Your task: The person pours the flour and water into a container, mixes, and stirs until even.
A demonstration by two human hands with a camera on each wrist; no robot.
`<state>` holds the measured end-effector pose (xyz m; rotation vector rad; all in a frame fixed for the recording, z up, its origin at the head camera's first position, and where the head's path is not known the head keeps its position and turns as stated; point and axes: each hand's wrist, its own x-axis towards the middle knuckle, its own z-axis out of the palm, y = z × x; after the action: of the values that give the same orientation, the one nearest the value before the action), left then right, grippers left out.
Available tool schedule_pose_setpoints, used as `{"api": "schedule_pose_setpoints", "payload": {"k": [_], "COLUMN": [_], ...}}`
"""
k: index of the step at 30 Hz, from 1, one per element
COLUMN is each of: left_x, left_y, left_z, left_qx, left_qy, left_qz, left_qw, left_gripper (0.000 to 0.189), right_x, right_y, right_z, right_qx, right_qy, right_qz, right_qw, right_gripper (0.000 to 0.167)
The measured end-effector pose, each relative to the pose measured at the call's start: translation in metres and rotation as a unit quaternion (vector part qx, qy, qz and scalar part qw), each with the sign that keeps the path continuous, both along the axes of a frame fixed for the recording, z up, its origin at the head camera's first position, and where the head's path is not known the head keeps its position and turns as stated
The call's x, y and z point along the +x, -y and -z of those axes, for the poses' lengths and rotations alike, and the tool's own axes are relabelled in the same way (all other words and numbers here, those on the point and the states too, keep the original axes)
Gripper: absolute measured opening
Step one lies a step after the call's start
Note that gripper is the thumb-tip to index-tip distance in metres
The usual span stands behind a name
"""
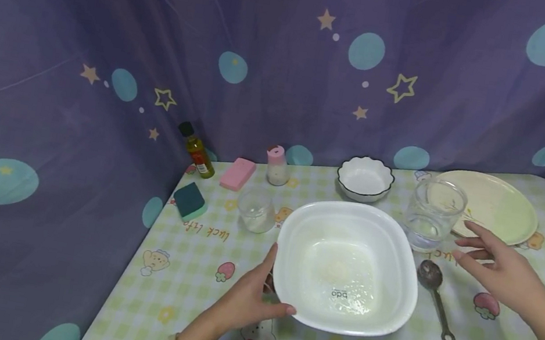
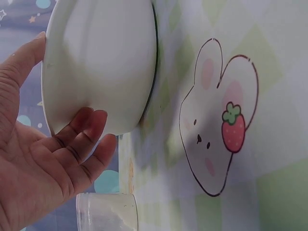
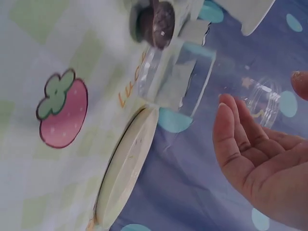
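My left hand [image 1: 251, 295] holds the near left corner of a white basin [image 1: 401, 313], with a little wet, cloudy liquid on its bottom. The thumb is at the rim, and in the left wrist view the bent fingers [image 2: 98, 122] lie against the outer wall. My right hand [image 1: 506, 269] hovers with spread, slightly bent fingers just right of a clear glass jar [image 1: 425, 222] partly filled with water. Nothing is between those fingers in the right wrist view. Between basin and right hand lies a dark metal spoon [image 1: 438, 300], its bowl pointing away from me.
A pale green oval plate [image 1: 506, 211] lies behind the jar. Along the back stand a scalloped white bowl [image 1: 365, 179], a pink-topped shaker [image 1: 277, 166], a pink sponge [image 1: 238, 174] and an oil bottle [image 1: 197, 152]. A green sponge [image 1: 190, 202] and a clear cup [image 1: 257, 212] are left.
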<state>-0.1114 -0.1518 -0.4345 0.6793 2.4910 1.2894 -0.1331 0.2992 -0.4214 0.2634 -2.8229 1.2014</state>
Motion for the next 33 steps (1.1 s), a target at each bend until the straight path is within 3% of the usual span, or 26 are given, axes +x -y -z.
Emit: {"api": "schedule_pose_setpoints", "payload": {"k": [5,12,21,33], "left_x": [0.0,0.0,0.0,0.001], "left_y": [0.0,-0.001,-0.001,-0.001], "left_z": [0.0,-0.001,-0.001,-0.002], "left_qx": [-0.005,-0.003,-0.002,0.008], "left_qy": [0.009,0.018,0.018,0.007], "left_qz": [-0.005,-0.01,-0.006,-0.002], "left_qw": [0.9999,0.9998,0.9998,0.9999], "left_gripper": [0.118,0.117,0.116,0.115], "right_x": [-0.013,-0.029,-0.048,-0.066], "right_y": [-0.005,-0.007,-0.004,0.006], "right_z": [0.002,0.01,0.019,0.032], "right_qx": [0.005,-0.046,-0.076,-0.1], "right_qy": [0.016,0.059,0.063,0.069], "right_qz": [0.019,0.028,0.014,0.027], "right_qw": [0.9997,0.9968,0.995,0.9922], "right_gripper": [0.079,0.092,0.103,0.114]}}
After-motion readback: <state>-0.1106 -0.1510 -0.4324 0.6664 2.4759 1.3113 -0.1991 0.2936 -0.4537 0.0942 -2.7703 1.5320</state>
